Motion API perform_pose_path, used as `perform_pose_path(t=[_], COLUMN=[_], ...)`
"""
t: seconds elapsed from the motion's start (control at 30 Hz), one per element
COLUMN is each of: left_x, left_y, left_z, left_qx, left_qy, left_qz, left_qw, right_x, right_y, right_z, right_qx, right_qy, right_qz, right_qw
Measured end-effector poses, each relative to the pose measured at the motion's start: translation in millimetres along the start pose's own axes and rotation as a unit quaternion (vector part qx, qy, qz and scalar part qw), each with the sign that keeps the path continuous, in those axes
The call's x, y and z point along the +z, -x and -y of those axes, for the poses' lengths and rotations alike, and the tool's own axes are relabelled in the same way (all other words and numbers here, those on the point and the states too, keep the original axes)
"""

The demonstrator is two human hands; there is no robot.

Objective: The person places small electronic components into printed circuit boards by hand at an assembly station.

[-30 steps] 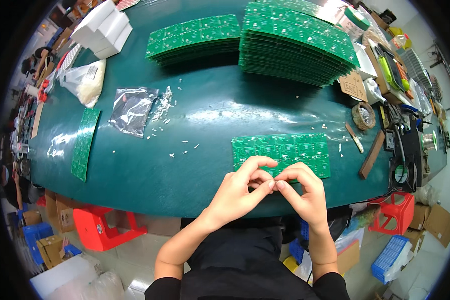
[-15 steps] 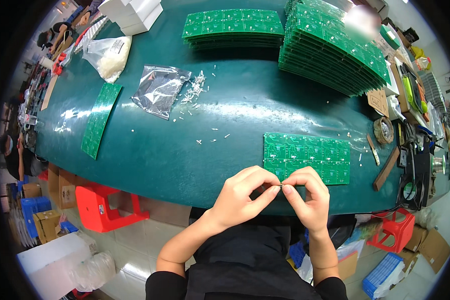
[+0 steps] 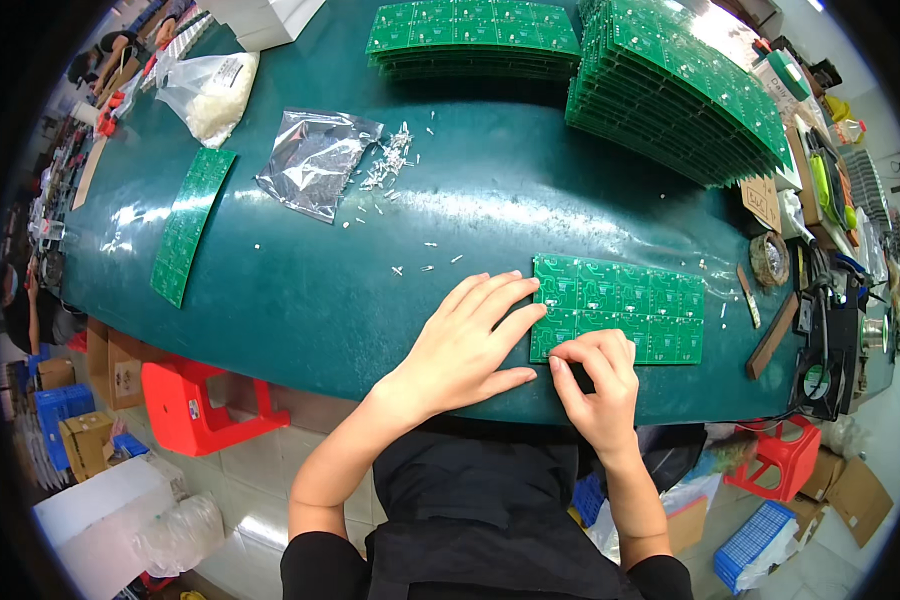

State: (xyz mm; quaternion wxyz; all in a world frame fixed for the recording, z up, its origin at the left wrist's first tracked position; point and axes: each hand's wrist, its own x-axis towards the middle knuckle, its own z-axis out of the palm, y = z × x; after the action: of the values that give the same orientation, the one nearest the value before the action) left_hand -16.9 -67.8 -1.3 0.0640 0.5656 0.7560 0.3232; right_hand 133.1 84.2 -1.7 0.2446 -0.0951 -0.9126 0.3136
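A green circuit board panel point(image 3: 660, 310) lies flat near the table's front edge. My left hand point(image 3: 465, 345) is spread open, its fingertips at the panel's left edge. At the panel's lower left corner my right hand point(image 3: 598, 380) pinches thumb and forefinger together; whatever is between them is too small to make out. Loose small white parts with metal legs point(image 3: 390, 160) are heaped beside a clear plastic bag point(image 3: 315, 165) farther back, and a few of them lie scattered closer to my left hand.
Tall stacks of green panels point(image 3: 680, 95) and a lower stack point(image 3: 470, 40) fill the back. A single panel point(image 3: 192, 228) lies at left, near a bag of white pieces point(image 3: 210, 100). On the right are a tape roll point(image 3: 768, 260), a knife point(image 3: 748, 297) and a wooden strip point(image 3: 773, 335).
My hands, pinching together before, have come apart. The left has opened and moved up to the panel's left edge; the right, still pinched, has moved slightly up onto the panel's corner.
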Motion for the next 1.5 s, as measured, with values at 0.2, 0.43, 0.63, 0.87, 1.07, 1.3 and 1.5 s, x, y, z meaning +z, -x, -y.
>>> perform_pose_path(t=[0.2, 0.43, 0.63, 0.87, 1.07, 1.3, 1.5], left_x=[5.4, 6.6, 7.3, 7.5, 9.5, 10.5, 10.3], left_y=[1.9, 0.9, 1.4, 1.2, 2.5, 2.1, 1.5], left_z=[3.5, 3.8, 4.4, 5.4, 6.7, 8.2, 7.8], left_qx=[0.007, 0.018, 0.025, 0.028, 0.031, 0.040, 0.043], left_qy=[-0.018, -0.034, -0.042, -0.038, -0.045, -0.068, -0.073], left_qz=[-0.003, -0.025, -0.035, -0.041, -0.047, -0.045, -0.046], left_qw=[1.000, 0.999, 0.998, 0.998, 0.997, 0.996, 0.995], right_x=[2.6, 3.1, 2.0, 1.4, 0.3, -0.8, 2.0], right_y=[0.5, -0.6, -2.8, -2.1, -3.3, -4.5, -3.9], right_z=[-2.1, -1.1, 1.9, -0.5, 2.8, 2.0, 2.2], right_qx=[-0.001, 0.008, -0.002, 0.000, -0.008, -0.040, -0.060], right_qy=[0.007, 0.015, 0.031, 0.018, 0.046, 0.052, 0.063], right_qz=[0.001, 0.001, 0.019, 0.015, 0.023, 0.031, 0.035], right_qw=[1.000, 1.000, 0.999, 1.000, 0.999, 0.997, 0.996])
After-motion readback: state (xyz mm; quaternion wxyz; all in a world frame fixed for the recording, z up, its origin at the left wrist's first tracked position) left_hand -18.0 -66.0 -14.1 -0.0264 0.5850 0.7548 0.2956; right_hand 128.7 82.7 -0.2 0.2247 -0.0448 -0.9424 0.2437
